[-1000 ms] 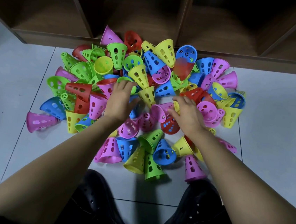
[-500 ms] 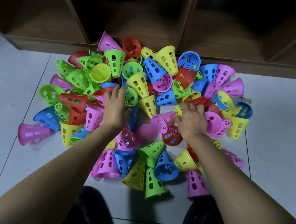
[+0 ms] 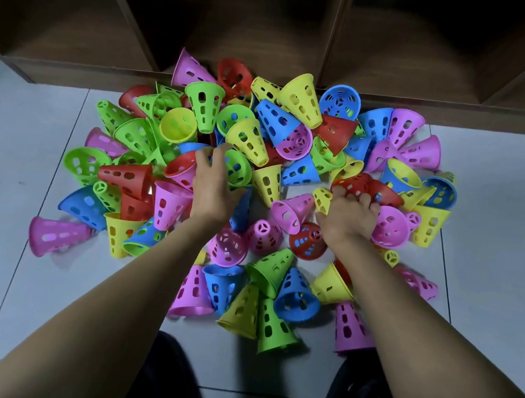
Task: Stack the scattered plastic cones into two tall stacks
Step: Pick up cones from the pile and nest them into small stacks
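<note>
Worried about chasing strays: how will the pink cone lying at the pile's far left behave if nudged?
The pink cone lies on its side on smooth floor tile, so it would probably roll in a curve around its narrow end. Thin perforated plastic suggests it is light and slides easily.

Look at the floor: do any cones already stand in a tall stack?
No: the cones lie scattered in one loose heap on the tiled floor, none stacked tall.
</note>
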